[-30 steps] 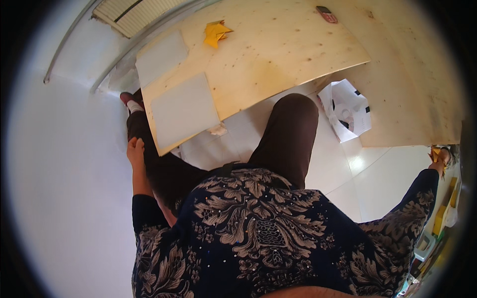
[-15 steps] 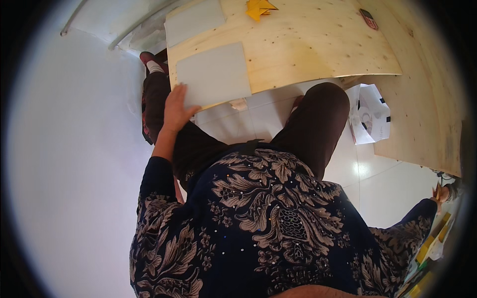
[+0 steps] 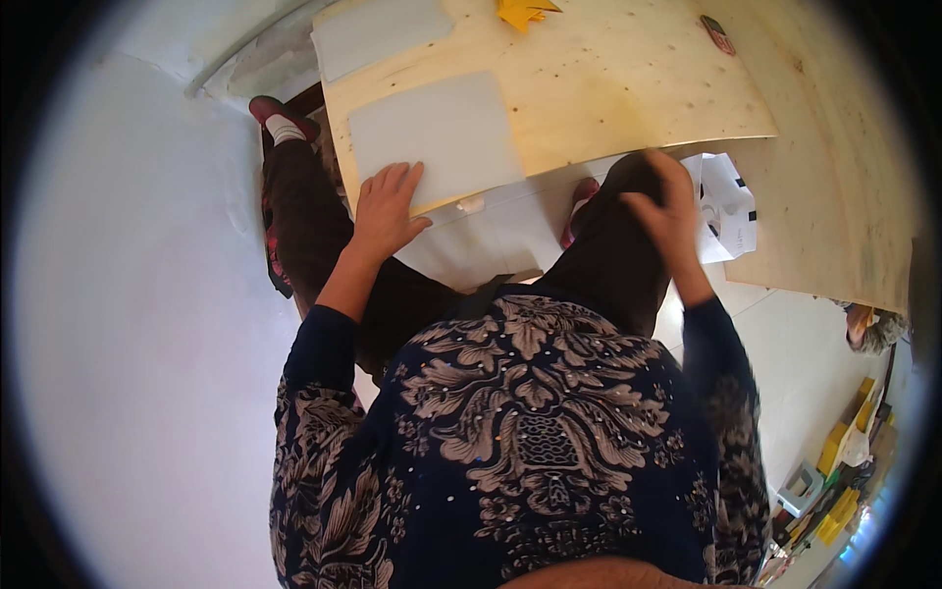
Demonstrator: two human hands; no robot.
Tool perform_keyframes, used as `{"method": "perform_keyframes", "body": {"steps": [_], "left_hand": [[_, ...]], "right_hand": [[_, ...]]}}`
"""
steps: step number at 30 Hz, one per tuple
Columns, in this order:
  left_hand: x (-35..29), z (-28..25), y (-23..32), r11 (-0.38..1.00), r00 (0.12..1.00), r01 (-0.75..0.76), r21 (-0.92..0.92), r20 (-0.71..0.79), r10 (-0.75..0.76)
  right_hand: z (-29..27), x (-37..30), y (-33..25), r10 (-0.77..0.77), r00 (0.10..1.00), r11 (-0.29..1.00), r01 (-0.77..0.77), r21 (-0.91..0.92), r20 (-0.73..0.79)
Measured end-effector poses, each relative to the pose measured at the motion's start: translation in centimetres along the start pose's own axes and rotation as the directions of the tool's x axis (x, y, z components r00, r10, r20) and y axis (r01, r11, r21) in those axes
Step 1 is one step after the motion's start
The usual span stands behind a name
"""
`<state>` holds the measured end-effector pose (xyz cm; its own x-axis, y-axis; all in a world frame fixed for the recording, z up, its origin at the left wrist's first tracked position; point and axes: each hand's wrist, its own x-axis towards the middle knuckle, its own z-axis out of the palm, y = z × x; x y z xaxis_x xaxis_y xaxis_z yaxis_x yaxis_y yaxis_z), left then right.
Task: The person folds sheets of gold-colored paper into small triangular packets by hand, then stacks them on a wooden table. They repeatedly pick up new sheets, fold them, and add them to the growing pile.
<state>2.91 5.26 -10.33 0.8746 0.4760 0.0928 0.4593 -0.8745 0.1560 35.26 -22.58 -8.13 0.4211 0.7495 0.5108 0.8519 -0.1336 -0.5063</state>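
Observation:
My left hand [image 3: 390, 209] rests at the near left edge of the wooden table with its fingers stretched out. Its fingertips lie on the lower edge of a flat grey sheet [image 3: 437, 137]. Over my right knee hangs my right hand [image 3: 671, 209], slightly blurred, thumb apart from the fingers and nothing visible in it. A second grey sheet [image 3: 385, 35] lies farther back on the table's left side. Folded yellow-orange paper pieces [image 3: 526, 12] sit at the far middle of the tabletop.
The pale plywood table [image 3: 618, 93] spans the front, with another wooden surface [image 3: 834, 187] at the right. A dark red phone-like object [image 3: 717, 35] lies far right. A white bag [image 3: 727, 208] stands below the edge. Yellow and grey items [image 3: 834, 481] are piled on the lower right.
My right hand has come from the far right to above my right knee. The left hand has shifted right along the near edge of the grey sheet. The view has tilted slightly.

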Motion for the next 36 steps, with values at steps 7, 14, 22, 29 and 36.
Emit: {"method": "perform_keyframes", "body": {"steps": [7, 14, 22, 29, 36], "left_hand": [[0.4, -0.3, -0.3, 0.998, 0.999, -0.005, -0.056, -0.039, 0.003], [0.1, -0.2, -0.4, 0.996, 0.988, -0.065, -0.059, -0.142, 0.056], [-0.3, -2.5, 1.4, 0.994, 0.97, -0.049, -0.098, 0.232, 0.07], [-2.5, -4.4, 3.4, 0.949, 0.969, -0.063, -0.31, 0.209, 0.133], [-6.8, -5.6, 5.1, 0.884, 0.881, 0.046, -0.466, 0.435, 0.183]], "right_hand": [[13.4, 7.2, -7.2, -0.386, 0.759, 0.822, 0.541, -0.179, 0.524], [13.9, 7.3, -5.7, -0.409, 0.773, 0.912, 0.364, 0.188, 0.485], [10.3, 5.5, -9.3, -0.083, 0.731, 0.855, -0.296, 0.425, 0.677], [10.7, 1.3, -9.1, 0.709, 0.409, 0.099, -0.864, 0.493, 0.575], [12.4, -0.5, -10.4, 0.579, 0.405, -0.029, -0.857, 0.515, 0.707]]}}
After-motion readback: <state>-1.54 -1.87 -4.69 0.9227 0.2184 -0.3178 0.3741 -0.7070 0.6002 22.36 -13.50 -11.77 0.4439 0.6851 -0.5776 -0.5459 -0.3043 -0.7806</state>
